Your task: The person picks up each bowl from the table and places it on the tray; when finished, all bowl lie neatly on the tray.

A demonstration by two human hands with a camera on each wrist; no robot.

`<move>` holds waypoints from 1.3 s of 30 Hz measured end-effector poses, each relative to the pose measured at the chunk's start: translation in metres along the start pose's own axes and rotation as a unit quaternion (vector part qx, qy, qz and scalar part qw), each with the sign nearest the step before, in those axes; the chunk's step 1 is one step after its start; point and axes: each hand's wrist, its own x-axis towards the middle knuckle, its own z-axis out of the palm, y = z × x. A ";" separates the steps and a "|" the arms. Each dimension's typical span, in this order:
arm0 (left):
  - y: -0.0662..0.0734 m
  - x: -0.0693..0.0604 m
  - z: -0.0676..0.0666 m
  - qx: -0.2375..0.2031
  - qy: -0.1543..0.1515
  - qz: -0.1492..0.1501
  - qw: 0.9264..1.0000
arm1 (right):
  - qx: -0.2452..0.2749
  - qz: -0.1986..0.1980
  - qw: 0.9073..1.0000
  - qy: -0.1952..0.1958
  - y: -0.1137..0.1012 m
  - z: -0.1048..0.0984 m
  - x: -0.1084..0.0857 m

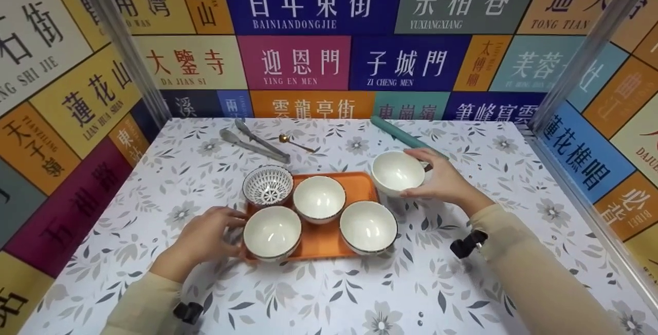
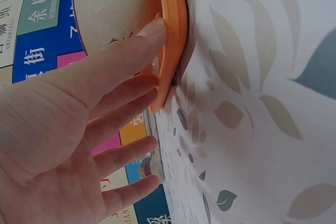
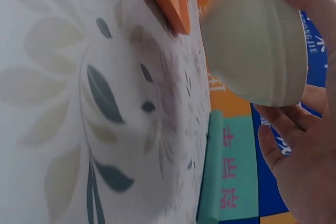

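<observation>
My right hand [image 1: 447, 181] grips a white bowl [image 1: 397, 172] by its side, above the table just past the tray's far right corner. In the right wrist view the bowl's plain outside [image 3: 249, 40] shows, with a thumb at its rim and fingers beneath. My left hand [image 1: 208, 235] touches the left end of an orange tray [image 1: 320, 245]. Its thumb [image 2: 153, 29] rests on the tray rim [image 2: 174, 30], the other fingers nearly straight. On the tray stand a black-patterned bowl [image 1: 268, 186] and three white bowls: back middle [image 1: 319, 198], front left [image 1: 272, 232], front right [image 1: 368, 226].
Behind the tray lie grey tongs [image 1: 257, 142] and a small gold spoon [image 1: 297, 143]. A green stick-like thing [image 1: 396, 132] lies at the back, partly hidden by the right hand and bowl. Walls with printed signs [image 1: 308, 1] enclose the flowered tabletop [image 1: 288, 299].
</observation>
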 end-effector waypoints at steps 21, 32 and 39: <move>0.000 0.002 -0.003 0.005 0.007 0.007 1.000 | 0.019 0.006 0.998 -0.052 -0.013 0.042 0.036; 0.000 0.002 -0.002 0.000 -0.003 -0.008 1.000 | 0.033 0.010 0.998 -0.052 -0.013 0.052 0.040; 0.001 0.002 -0.001 -0.003 -0.006 -0.010 1.000 | 0.032 0.003 0.998 -0.055 -0.013 0.058 0.043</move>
